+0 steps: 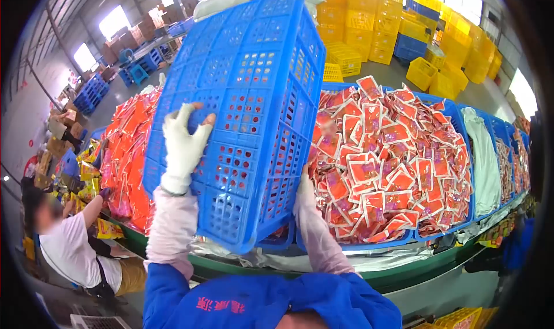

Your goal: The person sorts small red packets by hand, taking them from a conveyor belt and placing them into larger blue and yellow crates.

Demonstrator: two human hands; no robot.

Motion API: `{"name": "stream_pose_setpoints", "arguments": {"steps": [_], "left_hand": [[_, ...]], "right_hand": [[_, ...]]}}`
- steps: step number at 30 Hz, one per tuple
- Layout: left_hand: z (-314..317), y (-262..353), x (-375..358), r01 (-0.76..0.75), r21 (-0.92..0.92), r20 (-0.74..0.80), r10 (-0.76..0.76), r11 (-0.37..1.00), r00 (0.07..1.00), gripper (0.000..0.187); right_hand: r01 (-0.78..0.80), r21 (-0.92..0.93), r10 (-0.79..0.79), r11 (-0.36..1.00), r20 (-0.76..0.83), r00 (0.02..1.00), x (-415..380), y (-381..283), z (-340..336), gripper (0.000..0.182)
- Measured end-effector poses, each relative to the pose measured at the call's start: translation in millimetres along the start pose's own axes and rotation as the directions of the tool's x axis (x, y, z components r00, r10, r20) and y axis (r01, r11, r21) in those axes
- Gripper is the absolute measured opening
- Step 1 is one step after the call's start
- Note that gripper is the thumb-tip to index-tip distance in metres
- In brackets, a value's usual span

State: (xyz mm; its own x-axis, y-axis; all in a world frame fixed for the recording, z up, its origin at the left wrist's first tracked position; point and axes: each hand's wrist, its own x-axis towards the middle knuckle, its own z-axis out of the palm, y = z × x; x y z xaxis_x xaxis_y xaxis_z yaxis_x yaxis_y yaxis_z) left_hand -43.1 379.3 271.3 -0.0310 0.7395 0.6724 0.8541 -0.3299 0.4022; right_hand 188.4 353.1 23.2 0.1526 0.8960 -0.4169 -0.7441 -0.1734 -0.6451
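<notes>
A large blue plastic crate [231,110] is tipped up in front of me, its perforated bottom facing me. Red shows through its holes. My left hand [186,141], in a white glove with bare fingertips, presses on that bottom with thumb and fingers curled against the lattice. At the crate's lower right side, my right hand [304,185] grips the edge; its fingers are mostly hidden. Just right of the crate lies a heap of small red-and-white packets [375,167] in blue crates. Left of it are piled orange-red packets [128,156].
A green-edged table [404,268] runs before me, with more filled crates and a pale green cloth [482,162] at right. A person in a white shirt [72,248] works at left beside yellow packets [89,179]. Yellow crates [363,26] are stacked behind, near white sacks [225,0].
</notes>
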Motion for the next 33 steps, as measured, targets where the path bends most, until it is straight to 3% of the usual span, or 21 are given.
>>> {"name": "stream_pose_setpoints", "arguments": {"steps": [3, 5, 7, 8, 10, 12, 13, 16, 17, 18, 19, 20, 21, 22, 23, 24, 27, 29, 30, 31, 33], "left_hand": [[-40, 46, 26, -0.154, -0.062, 0.08, 0.158, 0.986, 0.984, 0.041], [-61, 59, 45, -0.341, -0.003, -0.02, 0.341, 0.94, 0.94, 0.044], [-76, 72, 79, -0.347, -0.169, 0.023, 0.356, 0.922, 0.934, 0.044], [-87, 77, 96, -0.206, -0.092, 0.068, 0.212, 0.974, 0.975, 0.042], [-111, 33, 130, -0.661, 0.044, -0.077, 0.663, 0.749, 0.745, 0.042], [-104, 9, 100, -0.535, 0.048, -0.265, 0.527, 0.844, 0.808, 0.042], [-87, -12, 81, -0.405, 0.013, -0.431, 0.371, 0.914, 0.823, 0.042], [-15, -93, 27, -0.29, 0.126, 0.007, 0.291, 0.949, 0.957, 0.055], [7, -109, 10, -0.178, 0.158, 0.187, 0.148, 0.971, 0.971, 0.062], [32, -123, -7, -0.087, 0.201, 0.361, 0.008, 0.976, 0.932, 0.068], [60, -145, -23, -0.083, 0.237, 0.44, -0.031, 0.968, 0.898, 0.077], [85, -165, -35, -0.099, 0.261, 0.522, -0.054, 0.96, 0.851, 0.087], [104, -175, -42, -0.063, 0.26, 0.554, -0.096, 0.964, 0.827, 0.092], [130, -182, -41, -0.047, 0.237, 0.591, -0.105, 0.97, 0.8, 0.097], [161, -194, -39, -0.031, 0.189, 0.585, -0.088, 0.981, 0.806, 0.098], [189, -211, -41, 0.004, 0.159, 0.582, -0.096, 0.987, 0.808, 0.099], [260, -256, -70, -0.051, 0.29, 0.613, -0.145, 0.956, 0.776, 0.093], [280, -270, -79, 0.127, 0.1, 0.675, -0.161, 0.987, 0.72, 0.079], [257, -264, -79, 0.309, -0.043, 0.761, -0.169, 0.95, 0.626, 0.062], [234, -252, -93, 0.195, -0.106, 0.67, -0.075, 0.975, 0.739, 0.051], [178, -219, -109, 0.212, -0.078, 0.67, -0.106, 0.974, 0.735, 0.038]], "right_hand": [[-0.085, 0.183, 0.057, 0.979, 0.151, 0.987, -45, -39, 36, 0.065], [-0.055, 0.229, 0.028, 0.972, 0.118, 0.993, -65, -67, 60, 0.063], [0.119, 0.266, -0.151, 0.957, 0.105, 0.983, -52, -98, 89, 0.06], [0.235, 0.251, -0.266, 0.939, 0.095, 0.959, -32, -120, 100, 0.059], [0.444, 0.115, -0.453, 0.889, 0.077, 0.888, 27, -191, 128, 0.067], [0.542, -0.081, -0.54, 0.836, 0.051, 0.84, 37, -222, 161, 0.068], [0.608, -0.275, -0.626, 0.745, 0.029, 0.78, 72, -265, 178, 0.07], [0.612, -0.75, -0.848, 0.25, 0.135, 0.512, 97, -329, 225, 0.075], [0.735, -0.667, -0.823, -0.121, 0.482, 0.302, 98, -298, 225, 0.078], [0.599, -0.707, -0.713, -0.376, 0.633, 0.301, 135, -258, 211, 0.065], [0.712, -0.67, -0.349, -0.209, 0.731, 0.586, 79, -221, 213, 0.057], [0.606, -0.71, -0.243, -0.358, 0.697, 0.674, 133, -174, 205, 0.051], [0.719, -0.624, -0.134, -0.306, 0.776, 0.616, 137, -142, 195, 0.054], [0.534, -0.706, -0.02, -0.466, 0.611, 0.791, 123, -124, 195, 0.064], [0.562, -0.668, -0.034, -0.488, 0.658, 0.753, 182, -88, 170, 0.084], [0.406, -0.821, -0.121, -0.401, 0.487, 0.865, 187, -69, 167, 0.089], [0.31, -0.806, -0.234, -0.504, 0.473, 0.849, 196, -23, 148, 0.074], [0.32, -0.742, 0.133, -0.59, 0.302, 0.944, 171, -19, 157, 0.054], [0.349, -0.681, 0.1, -0.644, 0.378, 0.921, 168, 1, 152, 0.036], [0.454, -0.625, 0.16, -0.636, 0.468, 0.869, 162, 14, 145, 0.035], [0.472, -0.603, 0.198, -0.643, 0.464, 0.864, 109, 32, 138, 0.029]]}}
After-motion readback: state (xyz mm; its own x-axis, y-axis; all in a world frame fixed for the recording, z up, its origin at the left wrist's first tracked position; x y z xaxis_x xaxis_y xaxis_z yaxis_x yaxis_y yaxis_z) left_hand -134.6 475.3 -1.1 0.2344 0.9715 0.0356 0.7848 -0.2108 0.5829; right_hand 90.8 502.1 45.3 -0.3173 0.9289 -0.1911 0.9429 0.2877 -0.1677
